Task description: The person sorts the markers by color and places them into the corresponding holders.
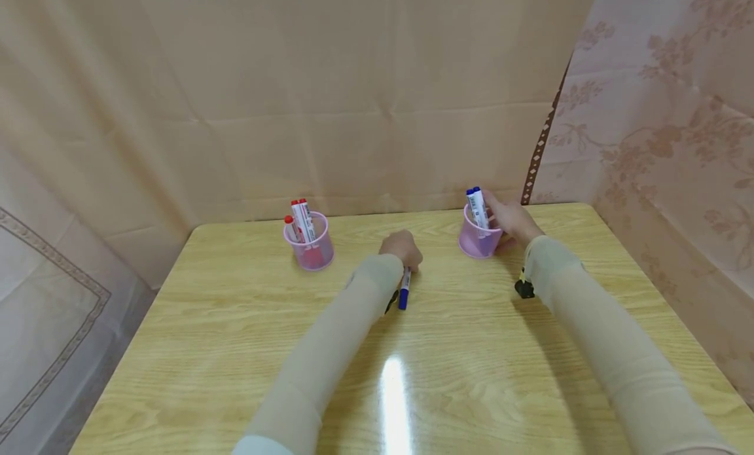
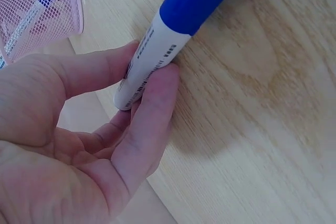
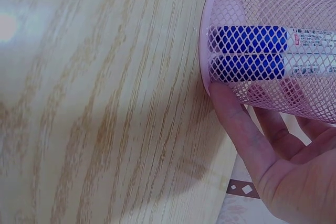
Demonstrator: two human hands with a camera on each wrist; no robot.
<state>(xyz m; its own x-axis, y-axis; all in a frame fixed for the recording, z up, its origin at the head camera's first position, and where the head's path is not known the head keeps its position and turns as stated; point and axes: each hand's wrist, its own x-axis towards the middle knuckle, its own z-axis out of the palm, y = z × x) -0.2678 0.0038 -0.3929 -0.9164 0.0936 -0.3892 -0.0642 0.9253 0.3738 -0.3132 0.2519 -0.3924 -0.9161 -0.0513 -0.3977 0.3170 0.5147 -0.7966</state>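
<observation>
Near the middle of the table in the head view, my left hand (image 1: 402, 249) pinches a blue-capped white marker (image 1: 405, 291). The left wrist view shows thumb and fingers on the marker's white barrel (image 2: 152, 59), its blue cap pointing away from the palm. At the right, a pink mesh pen cup (image 1: 476, 242) stands upright with two blue-ended markers (image 1: 478, 209) leaning in it. My right hand (image 1: 511, 220) holds this cup from its right side. In the right wrist view, one fingertip touches the cup's base rim (image 3: 203, 40), and other fingers show through the mesh.
A second pink mesh cup (image 1: 317, 255) with several red-capped markers (image 1: 303, 220) stands at the back left of the wooden table (image 1: 247, 350). A beige curtain (image 1: 353, 114) hangs behind the table's far edge. A floral cloth (image 1: 677, 147) hangs at the right.
</observation>
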